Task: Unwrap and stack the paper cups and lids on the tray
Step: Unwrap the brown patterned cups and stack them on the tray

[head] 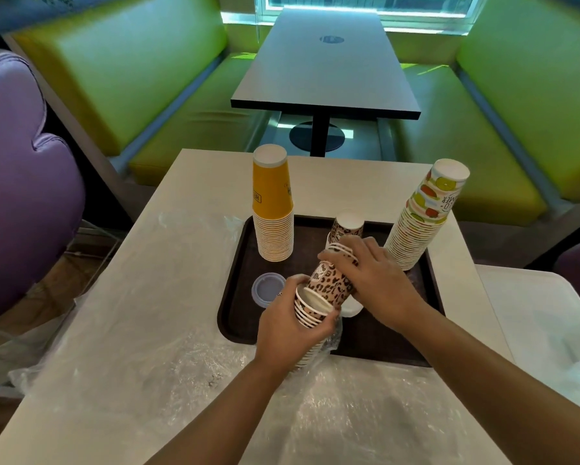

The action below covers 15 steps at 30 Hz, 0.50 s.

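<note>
Crinkled plastic wrap (332, 397) covers the near white table (167, 263). Over the brown tray (238, 290), the left hand (288, 327) grips a leopard-print cup stack (310, 312), its long axis tilted away. The right hand (379, 280) clasps a second leopard-print cup group (332, 283). Beyond stand the upside-down yellow stack (272, 209) and fruit-print stack (422, 219).
</note>
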Available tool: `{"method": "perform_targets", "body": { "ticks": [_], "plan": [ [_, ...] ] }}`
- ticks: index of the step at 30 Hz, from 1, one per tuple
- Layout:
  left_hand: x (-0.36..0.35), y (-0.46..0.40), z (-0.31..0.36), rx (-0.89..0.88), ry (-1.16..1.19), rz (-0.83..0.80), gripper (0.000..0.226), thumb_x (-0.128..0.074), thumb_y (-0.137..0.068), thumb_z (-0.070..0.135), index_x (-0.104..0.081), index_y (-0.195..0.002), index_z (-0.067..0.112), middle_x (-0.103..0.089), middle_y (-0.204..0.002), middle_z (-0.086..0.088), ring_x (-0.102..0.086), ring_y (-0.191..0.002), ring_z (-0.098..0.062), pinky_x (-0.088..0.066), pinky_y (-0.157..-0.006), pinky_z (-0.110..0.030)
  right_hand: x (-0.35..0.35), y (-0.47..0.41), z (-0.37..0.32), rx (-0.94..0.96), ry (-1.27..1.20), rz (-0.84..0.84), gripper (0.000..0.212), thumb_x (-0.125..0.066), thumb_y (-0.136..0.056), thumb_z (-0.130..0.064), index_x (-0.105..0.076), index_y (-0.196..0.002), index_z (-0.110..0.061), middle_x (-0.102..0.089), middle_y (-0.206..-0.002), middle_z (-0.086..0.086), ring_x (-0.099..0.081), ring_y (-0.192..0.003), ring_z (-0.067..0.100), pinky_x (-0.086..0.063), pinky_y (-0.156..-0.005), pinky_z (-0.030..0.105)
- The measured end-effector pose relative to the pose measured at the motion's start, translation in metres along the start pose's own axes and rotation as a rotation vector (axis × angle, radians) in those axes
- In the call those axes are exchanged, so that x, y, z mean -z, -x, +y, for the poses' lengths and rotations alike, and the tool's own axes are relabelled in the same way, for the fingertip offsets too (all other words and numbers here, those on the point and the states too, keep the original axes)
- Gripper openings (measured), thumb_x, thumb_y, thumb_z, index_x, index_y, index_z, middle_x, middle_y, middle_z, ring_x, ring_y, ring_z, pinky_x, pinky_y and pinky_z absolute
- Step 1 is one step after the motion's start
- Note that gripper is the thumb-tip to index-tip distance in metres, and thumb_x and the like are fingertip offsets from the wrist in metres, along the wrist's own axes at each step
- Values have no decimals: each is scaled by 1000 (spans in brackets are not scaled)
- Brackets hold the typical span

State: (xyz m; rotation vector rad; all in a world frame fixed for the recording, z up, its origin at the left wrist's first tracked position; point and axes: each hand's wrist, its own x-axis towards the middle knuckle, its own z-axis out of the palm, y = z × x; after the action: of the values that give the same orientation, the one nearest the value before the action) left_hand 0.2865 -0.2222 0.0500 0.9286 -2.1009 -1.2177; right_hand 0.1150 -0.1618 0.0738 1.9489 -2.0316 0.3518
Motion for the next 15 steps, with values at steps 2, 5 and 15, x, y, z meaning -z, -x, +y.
{"method": "perform_targets", "body": {
  "ticks": [2,5,15],
  "plan": [
    [-1,1,0,7,8,5,56,-79,-70,41,-41,-112,45,-56,-102,26,-56,-98,9,-47,-74,-6,-7,-5,7,-107,-94,33,85,-83,-55,-11,-42,-128,-25,-48,-129,14,-40,-112,30,-51,-83,49],
    [-1,-1,-3,32,-15,6,58,-78,-69,47,-42,-115,42,-54,-104,26,-55,-98,8,-47,-75,-5,-18,-17,24,-251,-330,100,84,-85,-58,-17,-40,-130,-23,-48,-132,10,-45,-115,33,-47,-90,47],
    [2,-12,-7,153,14,-5,61,-78,-71,40,-41,-119,39,-47,-102,32,-48,-97,21,-43,-70,0,-66,-60,66,-774,-784,140,79,-80,-72,-29,-36,-134,-6,-52,-132,13,-47,-123,28,-40,-101,37]
  ]
}}
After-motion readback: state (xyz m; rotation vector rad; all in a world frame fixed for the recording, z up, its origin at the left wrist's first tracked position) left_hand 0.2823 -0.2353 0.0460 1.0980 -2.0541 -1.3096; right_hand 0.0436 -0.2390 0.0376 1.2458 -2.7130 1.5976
